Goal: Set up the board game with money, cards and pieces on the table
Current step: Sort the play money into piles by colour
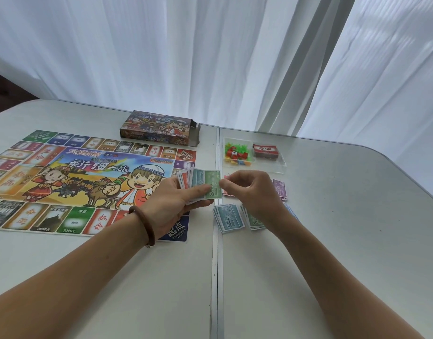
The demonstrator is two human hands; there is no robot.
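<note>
The colourful game board (83,182) lies flat on the left half of the table. My left hand (171,204) holds a fanned stack of play money (198,183) over the board's right edge, a green 500 bill on top. My right hand (249,192) pinches the right edge of that green bill. Under and around my right hand lie sorted money piles: blue 1000 bills (228,217), green bills (254,222), purple bills (280,189) and red bills (226,192), partly hidden. A red card deck (266,150) and coloured pieces (237,154) sit in a clear tray (274,167).
The open game box (159,128) lies behind the board near the table's far edge. A seam (216,265) splits the white table into two halves. White curtains (210,57) hang behind. The table's right corner (391,155) is rounded.
</note>
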